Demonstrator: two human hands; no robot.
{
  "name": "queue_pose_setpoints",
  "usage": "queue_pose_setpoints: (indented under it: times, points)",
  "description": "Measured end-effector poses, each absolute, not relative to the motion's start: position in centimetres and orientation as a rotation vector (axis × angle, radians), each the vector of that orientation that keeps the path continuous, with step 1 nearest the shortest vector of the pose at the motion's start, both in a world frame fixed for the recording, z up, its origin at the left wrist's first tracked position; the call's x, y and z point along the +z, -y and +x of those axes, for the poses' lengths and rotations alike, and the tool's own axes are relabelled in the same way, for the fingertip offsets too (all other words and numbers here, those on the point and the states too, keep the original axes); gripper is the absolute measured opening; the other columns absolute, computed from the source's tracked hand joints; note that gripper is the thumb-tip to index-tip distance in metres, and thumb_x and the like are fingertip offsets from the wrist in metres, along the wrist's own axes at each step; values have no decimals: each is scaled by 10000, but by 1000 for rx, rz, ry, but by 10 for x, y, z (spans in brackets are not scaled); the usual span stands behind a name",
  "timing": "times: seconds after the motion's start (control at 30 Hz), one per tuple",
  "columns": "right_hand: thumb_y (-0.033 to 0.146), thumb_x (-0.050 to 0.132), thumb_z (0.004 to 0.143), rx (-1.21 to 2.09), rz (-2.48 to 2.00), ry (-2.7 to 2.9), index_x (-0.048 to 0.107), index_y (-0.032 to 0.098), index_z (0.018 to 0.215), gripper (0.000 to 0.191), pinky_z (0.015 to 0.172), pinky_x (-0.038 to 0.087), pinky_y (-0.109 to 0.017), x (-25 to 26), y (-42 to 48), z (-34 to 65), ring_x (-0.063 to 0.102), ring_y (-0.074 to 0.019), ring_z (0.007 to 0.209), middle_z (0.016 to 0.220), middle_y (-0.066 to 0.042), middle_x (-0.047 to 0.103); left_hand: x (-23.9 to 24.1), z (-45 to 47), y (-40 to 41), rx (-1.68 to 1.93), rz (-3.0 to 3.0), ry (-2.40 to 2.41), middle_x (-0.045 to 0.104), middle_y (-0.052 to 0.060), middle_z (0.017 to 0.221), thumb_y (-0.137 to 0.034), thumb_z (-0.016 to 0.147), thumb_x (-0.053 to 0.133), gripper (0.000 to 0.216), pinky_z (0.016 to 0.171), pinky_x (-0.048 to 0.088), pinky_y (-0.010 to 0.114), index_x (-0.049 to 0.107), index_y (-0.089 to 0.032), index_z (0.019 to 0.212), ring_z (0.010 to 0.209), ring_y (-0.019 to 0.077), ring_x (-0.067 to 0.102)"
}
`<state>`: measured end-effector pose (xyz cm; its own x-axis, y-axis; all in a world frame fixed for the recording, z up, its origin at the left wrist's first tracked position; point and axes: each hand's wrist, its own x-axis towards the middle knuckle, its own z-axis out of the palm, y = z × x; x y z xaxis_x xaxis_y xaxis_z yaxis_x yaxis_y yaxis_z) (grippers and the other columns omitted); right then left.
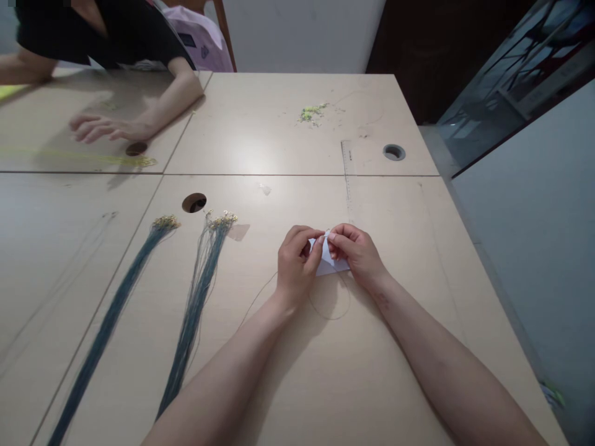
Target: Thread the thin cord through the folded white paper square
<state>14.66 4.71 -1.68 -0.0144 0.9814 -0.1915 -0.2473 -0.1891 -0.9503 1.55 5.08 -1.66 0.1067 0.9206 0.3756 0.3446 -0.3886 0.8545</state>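
Observation:
My left hand and my right hand meet over the beige table, both pinching a small white folded piece, paper or a small bag. Fingers of both hands are closed on its top edge. A thin thread loops on the table just below my wrists and trails off to the left. What, if anything, is inside the white piece is hidden.
Two long bundles of blue-grey cords with gold ends lie at left. A clear ruler, cable holes and green beads sit further back. Another person's hand rests at far left.

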Motion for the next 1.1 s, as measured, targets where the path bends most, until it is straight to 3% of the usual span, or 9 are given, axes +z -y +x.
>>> queue_pose_setpoints:
  times: [0.2,0.5,1.1]
  points:
    - [301,609,709,1449,-1159,924,540,180,648,152,486,360,-220,-17,-47,147,466,-77,476,542,46,524,-18,15,-51,1289,1797,-1228,545,17,809,-200,806,549,105,494,360,207,626,-189,876,544,56,409]
    - [310,611,708,1442,-1171,931,538,182,654,157,492,361,-224,-17,-47,148,470,-81,487,556,42,527,-17,15,-51,1290,1838,-1223,549,18,759,-215,805,547,78,494,359,205,611,-171,802,564,67,436]
    - [307,609,703,1445,-1177,931,529,186,644,157,487,350,-224,-18,-48,147,456,-82,479,537,47,514,-20,13,-49,1286,1928,-1190,547,31,795,-168,815,519,78,540,394,214,595,-174,830,604,79,449]
